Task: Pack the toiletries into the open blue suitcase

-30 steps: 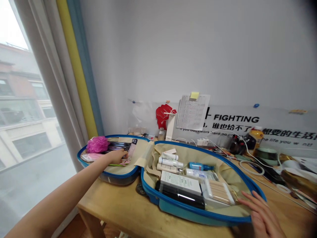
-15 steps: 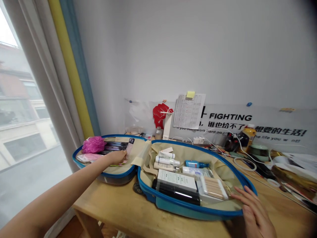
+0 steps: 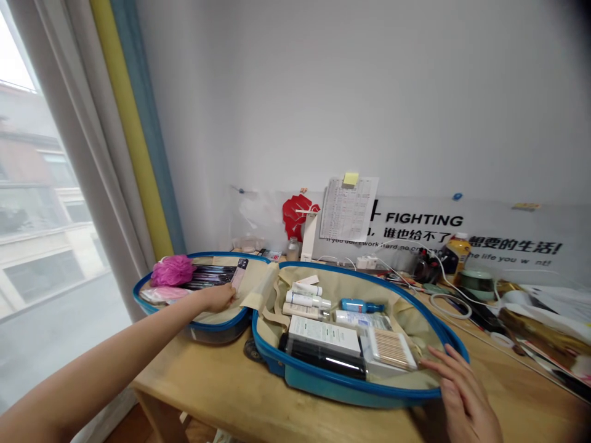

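Two hands, one open blue-rimmed hard-shell suitcase (image 3: 344,389) on a wooden table (image 3: 184,391). Item one: left hand (image 3: 216,299), fingers pressed together, reaching from the lower left along a straight, rising arm. Item two: dark striped packet (image 3: 207,277), lying just beyond those fingers, with its long axis running sideways across the suitcase's left half. The left hand is far nearer to it than the right; whether the fingers pinch anything, the view cannot tell. Item three: pink card (image 3: 238,276), at the packet's right end, close to the fingertips (image 3: 229,295). Item four: magenta bath puff (image 3: 172,271), further left in the same half. Item five: right hand (image 3: 462,394), spread and open, well apart at the lower right, fingers (image 3: 438,364) over the suitcase's rim. Nearest it in the right half: box of cotton swabs (image 3: 388,348). Also in that half: white carton (image 3: 324,335), black bottle (image 3: 323,357), blue bottle (image 3: 362,306).
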The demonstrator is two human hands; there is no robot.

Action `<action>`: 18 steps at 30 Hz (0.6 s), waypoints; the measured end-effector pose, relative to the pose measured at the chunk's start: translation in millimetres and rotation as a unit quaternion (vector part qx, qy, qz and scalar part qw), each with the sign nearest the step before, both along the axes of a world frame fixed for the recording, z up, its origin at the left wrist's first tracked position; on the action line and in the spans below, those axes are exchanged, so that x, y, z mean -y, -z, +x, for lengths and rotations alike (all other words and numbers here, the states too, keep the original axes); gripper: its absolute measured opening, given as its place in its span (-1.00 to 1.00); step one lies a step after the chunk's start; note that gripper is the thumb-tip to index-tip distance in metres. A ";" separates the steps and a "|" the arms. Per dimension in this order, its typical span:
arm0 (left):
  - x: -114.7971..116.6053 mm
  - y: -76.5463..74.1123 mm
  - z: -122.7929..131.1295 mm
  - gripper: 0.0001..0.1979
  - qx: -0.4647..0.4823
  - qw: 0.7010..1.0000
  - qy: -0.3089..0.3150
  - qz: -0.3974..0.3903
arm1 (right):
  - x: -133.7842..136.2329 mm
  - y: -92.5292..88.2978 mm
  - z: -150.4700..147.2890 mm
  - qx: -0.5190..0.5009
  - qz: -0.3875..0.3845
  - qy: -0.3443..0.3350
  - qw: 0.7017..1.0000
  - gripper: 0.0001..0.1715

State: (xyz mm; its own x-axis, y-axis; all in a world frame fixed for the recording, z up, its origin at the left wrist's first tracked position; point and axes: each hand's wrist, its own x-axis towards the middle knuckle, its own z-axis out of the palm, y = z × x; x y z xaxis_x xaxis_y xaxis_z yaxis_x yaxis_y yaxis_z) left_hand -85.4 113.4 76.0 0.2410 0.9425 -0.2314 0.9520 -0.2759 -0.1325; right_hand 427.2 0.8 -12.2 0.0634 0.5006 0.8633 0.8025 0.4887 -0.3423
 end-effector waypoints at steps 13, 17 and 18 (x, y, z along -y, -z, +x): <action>4.2 -25.2 6.7 -0.81 0.104 0.993 -0.014 0.046 | 0.1 -1.4 -2.0 0.005 0.009 -0.002 1.000 -0.56; -9.2 -63.9 52.4 -0.70 0.195 0.977 0.016 0.088 | -0.9 -1.9 -1.8 0.002 0.001 0.001 1.000 -0.53; -12.8 -70.6 70.6 -0.68 0.219 0.972 0.031 0.084 | -1.0 -2.0 -1.7 0.000 0.002 0.002 1.000 -0.53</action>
